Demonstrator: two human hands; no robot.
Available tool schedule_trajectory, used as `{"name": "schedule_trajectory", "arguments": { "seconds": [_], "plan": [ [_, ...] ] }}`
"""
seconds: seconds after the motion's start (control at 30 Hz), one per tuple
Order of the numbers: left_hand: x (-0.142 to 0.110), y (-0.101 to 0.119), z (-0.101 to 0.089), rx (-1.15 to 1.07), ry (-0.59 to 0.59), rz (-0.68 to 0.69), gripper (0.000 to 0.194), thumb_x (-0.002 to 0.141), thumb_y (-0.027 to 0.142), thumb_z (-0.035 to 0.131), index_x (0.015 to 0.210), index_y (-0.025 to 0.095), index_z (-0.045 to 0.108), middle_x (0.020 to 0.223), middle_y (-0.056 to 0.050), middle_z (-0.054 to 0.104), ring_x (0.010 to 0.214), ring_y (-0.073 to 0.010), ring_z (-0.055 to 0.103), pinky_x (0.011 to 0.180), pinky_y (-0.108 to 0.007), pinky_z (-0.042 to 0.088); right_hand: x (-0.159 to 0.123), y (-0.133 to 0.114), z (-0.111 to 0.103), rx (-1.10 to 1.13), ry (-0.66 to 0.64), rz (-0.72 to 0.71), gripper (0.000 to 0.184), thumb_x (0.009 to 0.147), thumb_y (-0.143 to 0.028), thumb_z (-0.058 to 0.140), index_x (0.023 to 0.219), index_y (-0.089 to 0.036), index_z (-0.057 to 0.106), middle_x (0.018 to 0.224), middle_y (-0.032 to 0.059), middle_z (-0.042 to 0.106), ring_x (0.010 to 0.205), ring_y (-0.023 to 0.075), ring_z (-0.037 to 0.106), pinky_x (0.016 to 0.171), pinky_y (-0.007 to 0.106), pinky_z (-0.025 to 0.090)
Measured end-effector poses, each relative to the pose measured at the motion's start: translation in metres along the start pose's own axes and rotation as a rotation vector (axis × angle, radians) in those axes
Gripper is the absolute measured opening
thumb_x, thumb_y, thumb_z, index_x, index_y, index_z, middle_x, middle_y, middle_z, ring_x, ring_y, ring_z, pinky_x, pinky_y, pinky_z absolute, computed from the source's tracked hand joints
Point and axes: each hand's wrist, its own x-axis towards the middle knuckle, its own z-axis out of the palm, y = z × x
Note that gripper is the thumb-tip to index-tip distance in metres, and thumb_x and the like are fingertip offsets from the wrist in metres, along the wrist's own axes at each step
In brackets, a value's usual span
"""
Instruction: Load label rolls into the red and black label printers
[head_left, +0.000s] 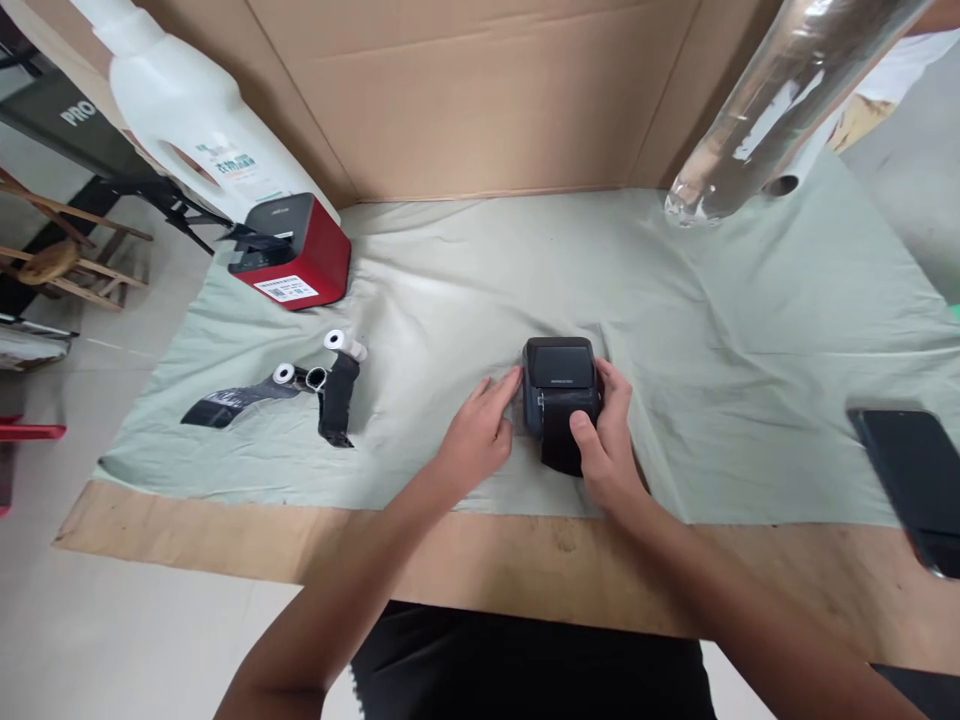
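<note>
A small black label printer (561,366) lies on the green cloth in front of me, and a wide black strip (559,430) hangs out of its near end. My right hand (609,435) grips the printer's right side, its thumb pressed on the strip and its fingers along the edge. At the opposite side, my left hand (480,430) reaches in with its index finger stretched out, the tip touching the printer's left edge. The other left fingers are partly curled, with nothing seen in them.
Left of my hands lie small white rolls (345,344) with black strips. Behind them stand a red and black box-shaped device (300,255) and a large white bottle (187,100). A phone (911,485) rests at right; a foil-wrapped tube (772,110) leans by the cardboard wall (480,100).
</note>
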Motion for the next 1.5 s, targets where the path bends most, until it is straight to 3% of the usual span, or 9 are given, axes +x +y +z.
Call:
{"name": "schedule_trajectory", "arguments": {
  "seconds": [0.13,0.37,0.5,0.63,0.97,1.07,1.17,1.4,1.5],
  "plan": [
    [0.002,-0.001,0.003,0.064,0.004,0.015,0.081,0.084,0.000,0.041,0.162,0.020,0.029,0.154,-0.007,0.053,0.141,-0.0217,0.054,0.133,-0.049,0.024,0.000,-0.001,0.001,-0.022,0.010,0.029,0.073,0.099,-0.058,0.049,0.156,-0.020,0.022,0.160,0.0192,0.032,0.150,0.0308,0.033,0.124,0.058,0.026],
    [0.003,0.009,-0.003,-0.361,0.089,-0.196,0.060,0.096,0.021,0.053,0.155,0.024,0.044,0.152,-0.004,0.056,0.147,-0.0242,0.047,0.128,-0.046,0.033,-0.003,0.004,-0.001,0.054,0.097,0.017,0.064,0.101,-0.051,0.047,0.156,-0.026,0.026,0.160,0.0169,0.038,0.145,0.0290,0.044,0.118,0.056,0.037],
    [0.002,0.016,0.003,-0.382,0.109,-0.223,0.083,0.088,0.039,0.074,0.160,0.025,0.035,0.161,-0.007,0.044,0.150,-0.0287,0.042,0.128,-0.045,0.033,0.001,0.006,-0.005,-0.005,0.185,0.006,0.055,0.103,-0.048,0.043,0.152,-0.024,0.039,0.150,0.0163,0.055,0.140,0.0292,0.051,0.117,0.058,0.036],
    [0.002,0.011,0.007,-0.377,0.089,-0.206,0.086,0.088,0.046,0.074,0.161,0.027,0.032,0.165,-0.006,0.038,0.152,-0.0300,0.038,0.129,-0.047,0.029,0.011,0.005,-0.008,-0.063,0.193,-0.114,0.055,0.104,-0.049,0.039,0.151,-0.022,0.045,0.148,0.0152,0.059,0.142,0.0289,0.050,0.121,0.059,0.031],
    [0.003,0.007,0.005,-0.250,0.051,-0.167,0.084,0.089,0.056,0.069,0.160,0.029,0.033,0.163,-0.007,0.041,0.152,-0.0357,0.036,0.126,-0.056,0.028,0.057,0.008,-0.029,-0.173,-0.207,-0.099,0.078,0.102,-0.065,0.031,0.166,-0.025,0.011,0.172,0.0117,0.020,0.153,0.0248,0.036,0.123,0.054,0.031],
    [0.003,0.007,0.004,-0.244,0.049,-0.152,0.085,0.090,0.056,0.068,0.161,0.027,0.031,0.164,-0.007,0.040,0.152,-0.0360,0.036,0.126,-0.056,0.027,0.073,0.002,-0.040,-0.407,-0.190,-0.186,0.068,0.099,-0.057,0.046,0.157,-0.022,0.041,0.161,0.0157,0.042,0.137,0.0303,0.052,0.112,0.056,0.043],
    [0.003,0.006,0.005,-0.242,0.061,-0.143,0.087,0.089,0.056,0.070,0.161,0.027,0.031,0.163,-0.008,0.041,0.151,-0.0359,0.038,0.126,-0.055,0.029,0.091,-0.004,-0.044,-0.624,-0.128,-0.259,0.040,0.091,-0.047,0.057,0.113,-0.020,0.077,0.138,0.0176,0.060,0.120,0.0330,0.059,0.104,0.056,0.047],
    [0.005,0.008,0.003,-0.212,0.036,-0.178,0.103,0.079,0.066,0.076,0.162,0.027,0.029,0.161,-0.010,0.044,0.149,-0.0421,0.036,0.121,-0.059,0.034,0.142,-0.002,-0.029,-0.824,-0.568,-0.111,0.031,0.066,-0.044,0.080,0.088,-0.022,0.081,0.081,0.0083,0.067,0.088,0.0297,0.062,0.085,0.048,0.053],
    [0.006,0.010,0.000,-0.203,0.032,-0.179,0.102,0.080,0.066,0.074,0.162,0.027,0.028,0.161,-0.009,0.044,0.149,-0.0419,0.037,0.121,-0.058,0.033,0.146,-0.011,-0.035,-0.781,-0.543,-0.106,0.031,0.066,-0.047,0.081,0.084,-0.022,0.079,0.079,0.0097,0.067,0.090,0.0306,0.064,0.081,0.049,0.053]
  ]
}}
